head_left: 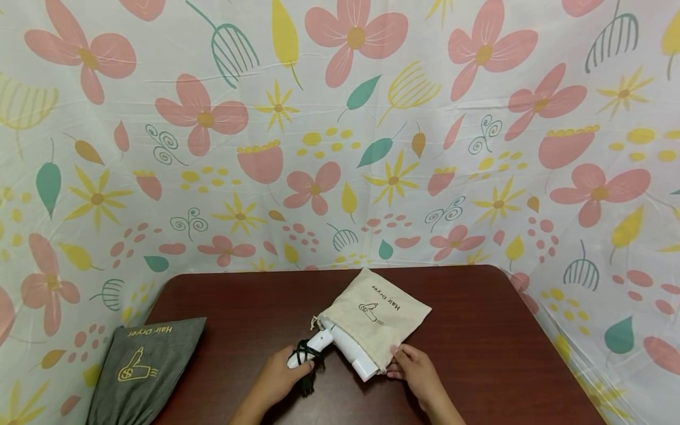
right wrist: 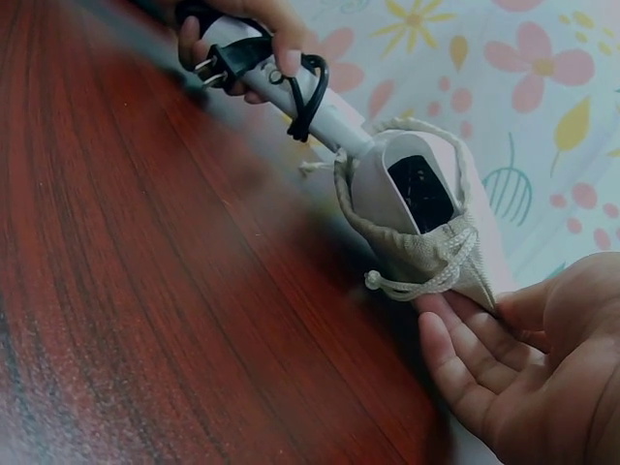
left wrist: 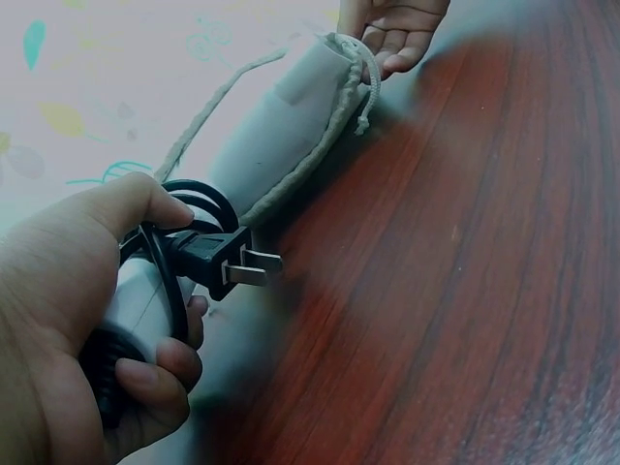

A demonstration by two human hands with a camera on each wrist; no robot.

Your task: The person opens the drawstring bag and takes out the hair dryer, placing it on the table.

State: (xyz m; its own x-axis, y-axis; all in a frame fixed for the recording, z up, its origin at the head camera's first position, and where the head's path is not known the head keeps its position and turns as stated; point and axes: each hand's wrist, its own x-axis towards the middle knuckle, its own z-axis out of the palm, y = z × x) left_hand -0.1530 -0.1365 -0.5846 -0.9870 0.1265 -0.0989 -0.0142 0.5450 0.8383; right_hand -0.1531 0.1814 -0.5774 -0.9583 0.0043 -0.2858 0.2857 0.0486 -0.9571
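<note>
White hair dryer [head_left: 349, 347], barrel [head_left: 359, 360] partly inside beige drawstring pouch [head_left: 390, 316], toward bench's [head_left: 478, 330] far edge; barrel's long axis slants toward near right corner. Left hand [head_left: 284, 373]: fingers round handle [head_left: 321, 340], barrel rightward; right hand [head_left: 421, 375]: fingers pinching pouch mouth.

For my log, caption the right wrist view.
Left hand grips a hair dryer by its handle, cord looped round it, while the right hand pinches the cloth bag partly covering the dryer.
</note>
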